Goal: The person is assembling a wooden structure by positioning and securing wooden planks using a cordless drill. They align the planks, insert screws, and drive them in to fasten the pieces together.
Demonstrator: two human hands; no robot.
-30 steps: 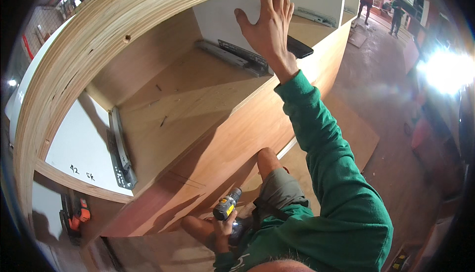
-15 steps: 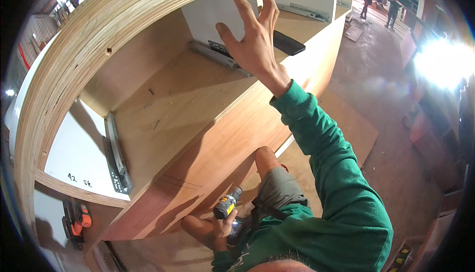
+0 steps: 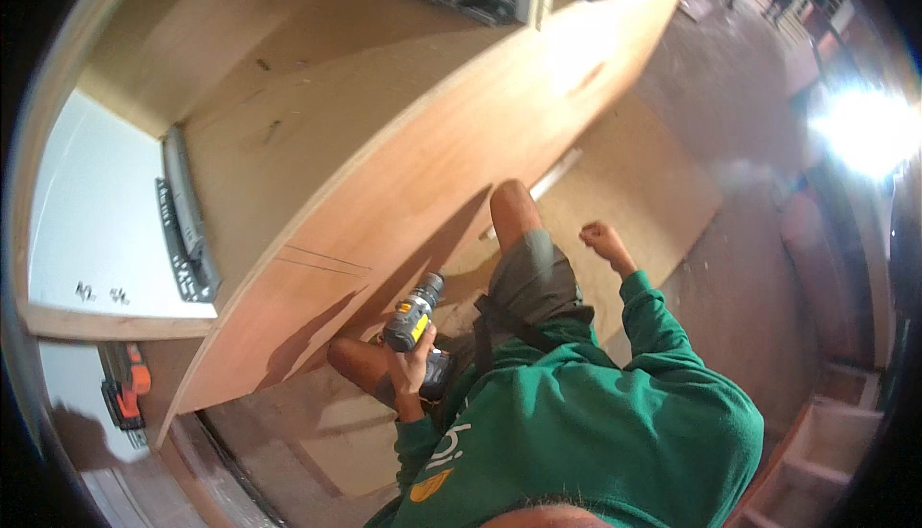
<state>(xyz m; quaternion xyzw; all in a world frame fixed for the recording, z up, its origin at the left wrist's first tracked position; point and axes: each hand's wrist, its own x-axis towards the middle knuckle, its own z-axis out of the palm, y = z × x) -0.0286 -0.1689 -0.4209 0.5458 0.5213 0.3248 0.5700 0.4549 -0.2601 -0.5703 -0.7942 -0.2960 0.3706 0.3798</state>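
I note the left hand (image 3: 411, 365) wrapped round the grip of a yellow-and-black cordless drill (image 3: 411, 317), its chuck near the lower edge of the cabinet's plywood front panel (image 3: 413, 196). I see the right hand (image 3: 605, 240) in a loose fist above the floor sheet (image 3: 643, 177). A metal drawer slide (image 3: 184, 211) runs along the bay's left edge.

left hand (image 3: 410, 365) gripping, right hand (image 3: 602, 239) curled
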